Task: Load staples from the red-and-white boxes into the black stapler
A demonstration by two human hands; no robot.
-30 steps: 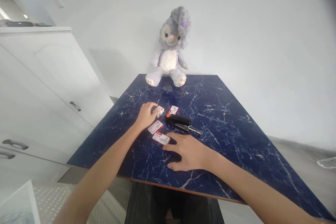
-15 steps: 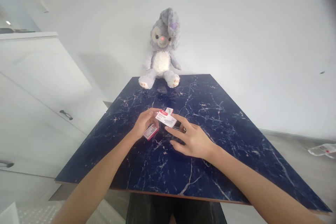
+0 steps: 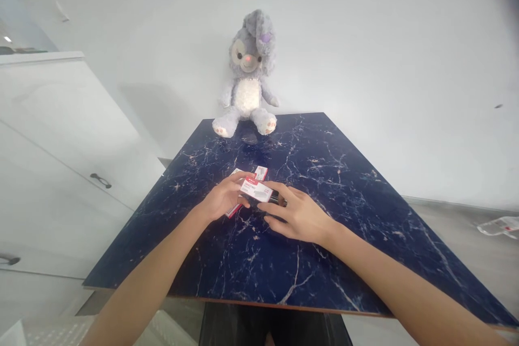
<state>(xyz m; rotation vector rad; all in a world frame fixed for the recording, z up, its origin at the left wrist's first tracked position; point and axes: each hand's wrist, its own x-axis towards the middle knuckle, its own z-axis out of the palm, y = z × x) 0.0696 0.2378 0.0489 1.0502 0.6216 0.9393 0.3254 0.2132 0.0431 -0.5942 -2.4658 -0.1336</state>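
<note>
A small red-and-white staple box (image 3: 256,190) is held up between my two hands above the table. My left hand (image 3: 222,198) pinches its left end, fingers on top and thumb below. The fingers of my right hand (image 3: 298,213) close on the box's right end. A dark, shiny object (image 3: 275,198) shows between my right fingers beside the box; most of it is hidden and its kind is unclear. Behind the held box, another red-and-white box (image 3: 261,173) lies on the table. A further red-edged box (image 3: 232,211) is partly covered by my left hand.
The dark blue marble-patterned table (image 3: 344,189) spreads around my hands. At its far edge a grey plush rabbit (image 3: 248,94) sits against the wall. A white cabinet (image 3: 60,162) stands at the left. On the floor at the right lies a clear plastic item (image 3: 500,226).
The held box has dropped slightly toward the table and tilted a little flatter. My left hand has shifted slightly, covering more of the box beneath it.
</note>
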